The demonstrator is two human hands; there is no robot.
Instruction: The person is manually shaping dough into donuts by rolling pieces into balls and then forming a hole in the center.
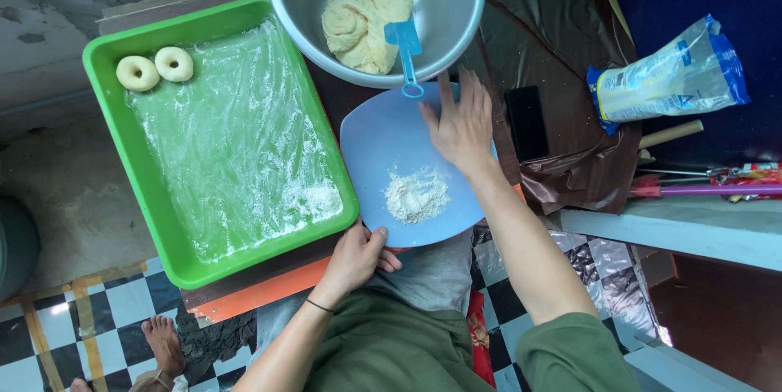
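Scraper (406, 48) handle points toward person, apparently resting against bowl (456, 25) rim

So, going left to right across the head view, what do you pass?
Two dough rings → green tray → blue plate with flour pile → right hand → black phone → flour bag.

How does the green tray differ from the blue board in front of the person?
The green tray is rectangular with raised walls; the blue board is flat and rounded. Flour is smeared across most of the tray, but sits in one small heap on the board. The tray holds two dough rings; the board holds none. The left hand grips the board's near edge and the right hand rests on it; neither touches the tray. Both are plastic-looking.
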